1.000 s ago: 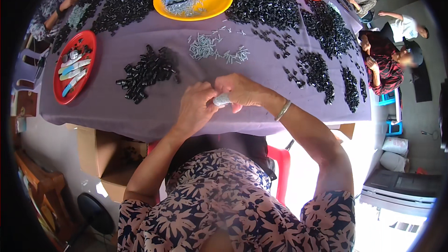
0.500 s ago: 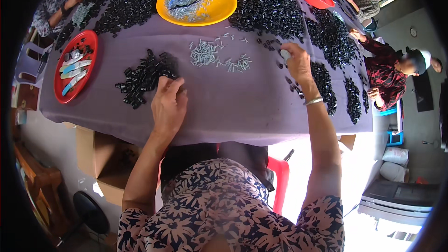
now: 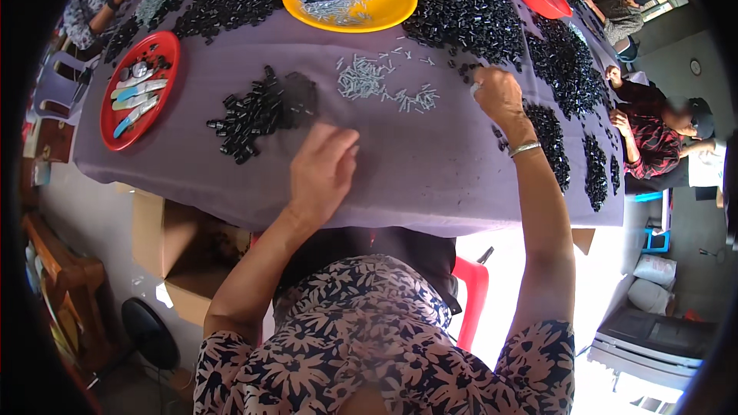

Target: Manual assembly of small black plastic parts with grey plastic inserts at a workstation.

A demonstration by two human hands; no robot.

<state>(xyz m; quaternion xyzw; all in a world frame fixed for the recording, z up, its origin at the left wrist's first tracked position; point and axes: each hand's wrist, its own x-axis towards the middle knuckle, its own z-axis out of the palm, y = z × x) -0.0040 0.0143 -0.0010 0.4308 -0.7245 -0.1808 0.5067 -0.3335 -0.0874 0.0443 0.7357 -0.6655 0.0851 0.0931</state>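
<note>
My left hand (image 3: 323, 169) is over the near part of the table, its fingers curled and somewhat blurred; what they hold, if anything, is hidden. Beyond it to the left lies a loose pile of small black plastic parts (image 3: 250, 119). My right hand (image 3: 503, 100), a bangle at its wrist, is closed round a small whitish thing (image 3: 474, 90), mostly covered by the fingers. Several loose black pieces lie close to that hand. Between and beyond the hands is a heap of small silvery pins or screws (image 3: 361, 78), with a few scattered to its right.
A yellow plate (image 3: 400, 11) with silvery pieces and a dark strip stands at the back. At left is a red tray (image 3: 171, 69) of blue-and-white handled tools. Large black-part heaps (image 3: 461, 8) and a red bowl (image 3: 538, 0) lie farther off. Other people sit around the purple-clothed table (image 3: 430, 184).
My left hand has come away from the black pile, toward me and to the right. The right hand has turned slightly and stays near the loose black pieces. The whole view has shifted.
</note>
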